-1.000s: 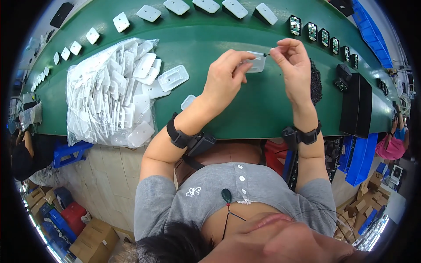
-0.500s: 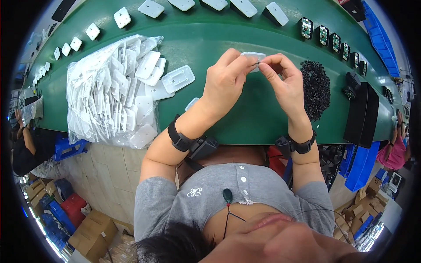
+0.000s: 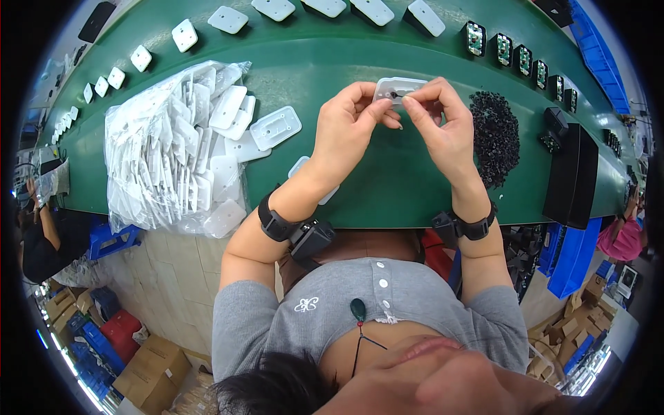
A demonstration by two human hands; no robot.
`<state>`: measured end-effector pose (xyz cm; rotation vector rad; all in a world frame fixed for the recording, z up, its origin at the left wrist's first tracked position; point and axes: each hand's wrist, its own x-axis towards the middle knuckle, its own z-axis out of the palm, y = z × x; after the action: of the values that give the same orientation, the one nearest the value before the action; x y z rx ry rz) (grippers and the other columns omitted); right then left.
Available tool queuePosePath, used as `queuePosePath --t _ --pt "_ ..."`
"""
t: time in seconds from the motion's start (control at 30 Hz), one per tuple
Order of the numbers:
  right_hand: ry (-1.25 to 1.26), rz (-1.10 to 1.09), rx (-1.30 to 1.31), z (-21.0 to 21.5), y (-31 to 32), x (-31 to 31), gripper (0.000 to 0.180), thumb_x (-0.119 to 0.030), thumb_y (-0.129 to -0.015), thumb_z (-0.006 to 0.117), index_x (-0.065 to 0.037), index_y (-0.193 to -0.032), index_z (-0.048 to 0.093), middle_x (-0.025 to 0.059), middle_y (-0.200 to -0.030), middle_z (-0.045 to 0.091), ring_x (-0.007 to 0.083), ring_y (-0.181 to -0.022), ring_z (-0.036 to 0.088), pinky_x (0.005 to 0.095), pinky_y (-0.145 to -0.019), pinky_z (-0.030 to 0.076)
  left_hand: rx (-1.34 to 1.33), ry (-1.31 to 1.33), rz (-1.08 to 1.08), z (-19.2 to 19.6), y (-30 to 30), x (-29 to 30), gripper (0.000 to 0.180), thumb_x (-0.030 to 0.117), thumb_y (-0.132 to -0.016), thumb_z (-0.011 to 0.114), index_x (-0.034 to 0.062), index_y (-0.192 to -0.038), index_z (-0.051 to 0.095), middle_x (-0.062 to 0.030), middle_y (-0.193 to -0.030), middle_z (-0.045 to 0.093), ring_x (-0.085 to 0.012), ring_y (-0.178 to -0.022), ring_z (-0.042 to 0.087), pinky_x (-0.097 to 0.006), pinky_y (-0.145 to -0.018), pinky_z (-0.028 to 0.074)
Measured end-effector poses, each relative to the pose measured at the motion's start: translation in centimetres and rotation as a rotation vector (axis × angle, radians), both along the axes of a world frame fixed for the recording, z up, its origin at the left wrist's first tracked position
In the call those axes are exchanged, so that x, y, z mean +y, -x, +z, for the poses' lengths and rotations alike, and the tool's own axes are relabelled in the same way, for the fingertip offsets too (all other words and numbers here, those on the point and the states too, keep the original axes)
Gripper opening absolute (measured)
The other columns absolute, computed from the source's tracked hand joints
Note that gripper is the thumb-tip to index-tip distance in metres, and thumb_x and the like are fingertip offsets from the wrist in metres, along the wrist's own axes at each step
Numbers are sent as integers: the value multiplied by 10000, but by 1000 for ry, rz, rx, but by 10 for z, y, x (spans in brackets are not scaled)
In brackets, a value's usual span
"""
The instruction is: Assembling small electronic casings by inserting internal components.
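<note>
Over the green table I hold a white translucent plastic cover point(image 3: 389, 86), shaped like a shallow rounded tray, with its hollow side showing. My left hand point(image 3: 349, 124) is closed on its left end, thumb inside the rim. At the right end the thumb and fingers of my right hand point(image 3: 446, 124) grip it too. A small black part point(image 3: 397, 94) shows inside the cover, between my two thumbs. To the right of my right hand lies a pile of small black parts point(image 3: 495, 138). Another white cover point(image 3: 299, 166) is partly hidden behind my left forearm.
A clear bag point(image 3: 173, 145) heaped with white covers lies at left, one loose cover point(image 3: 276, 128) beside it. Along the far side of the green table point(image 3: 290, 76) runs a row of white-topped pieces point(image 3: 228, 19) and black housings with circuit boards point(image 3: 503, 51). A black box point(image 3: 571, 176) stands right.
The cover has tipped so that its hollow side shows, and the small black part is now visible within it. My left fingers have shifted lower on its end.
</note>
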<state>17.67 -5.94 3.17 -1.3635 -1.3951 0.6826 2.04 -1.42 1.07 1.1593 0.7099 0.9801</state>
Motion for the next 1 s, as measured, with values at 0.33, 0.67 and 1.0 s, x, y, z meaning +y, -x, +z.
queuePosePath --t 0.33,0.67,1.0 --pt "-98 -12 -264 -4 2 -1 126 -118 -848 697 -47 -871 597 -9 -797 519 107 -711 454 243 -632 350 -42 -48 36 -3 -2 2 84 53 -909 616 -22 -899 580 -67 -762 634 -112 -668 621 -227 -621 501" --pt "-167 -91 -362 3 -8 1 259 -197 -787 748 -66 -949 594 6 -920 568 130 -825 503 267 -689 364 -15 -35 -49 2 1 2 84 56 -913 614 -24 -924 593 -75 -780 644 -108 -673 612 -225 -619 489" --pt "132 56 155 -5 -15 8 272 -206 -806 760 -65 -932 565 -18 -832 545 75 -746 480 224 -663 391 -68 -25 -25 5 0 9 141 43 -968 509 -65 -1038 567 -108 -864 649 -133 -691 629 -240 -625 516"
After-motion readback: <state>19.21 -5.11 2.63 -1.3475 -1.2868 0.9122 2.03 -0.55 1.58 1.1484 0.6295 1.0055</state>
